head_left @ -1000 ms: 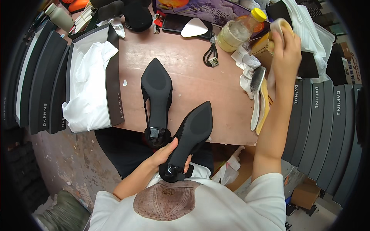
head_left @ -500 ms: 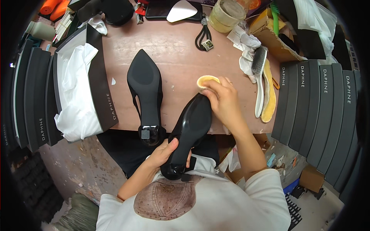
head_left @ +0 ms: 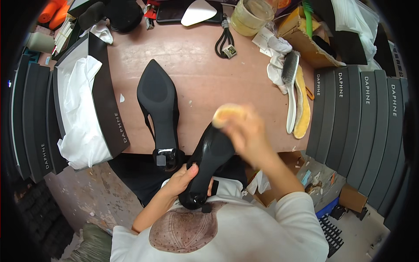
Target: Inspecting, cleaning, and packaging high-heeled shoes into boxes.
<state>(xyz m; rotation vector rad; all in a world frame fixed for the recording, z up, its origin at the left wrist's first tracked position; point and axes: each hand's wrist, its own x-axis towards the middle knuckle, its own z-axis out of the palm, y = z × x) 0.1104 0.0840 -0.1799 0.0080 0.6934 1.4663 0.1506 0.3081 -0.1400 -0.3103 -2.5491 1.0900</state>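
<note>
My left hand [head_left: 185, 177] grips the heel end of a black pointed shoe [head_left: 209, 161], held sole up over the table's near edge. My right hand [head_left: 246, 133], blurred with motion, presses a pale yellow sponge pad [head_left: 227, 114] against the toe end of that shoe's sole. A second black pointed shoe [head_left: 159, 111] lies sole up on the brown table [head_left: 196, 74], its block heel at the near edge.
An open black shoebox [head_left: 87, 105] with white tissue paper lies at left. Stacked black boxes [head_left: 358, 118] stand at right, more at far left. A brush [head_left: 290, 83] and yellow insole [head_left: 302, 109] lie right of the shoes. A jar [head_left: 248, 15], black strap and phone sit at the back.
My right hand came down from the back right with the sponge pad to the held shoe's toe, and now rubs across the sole. My left hand keeps its grip on the heel.
</note>
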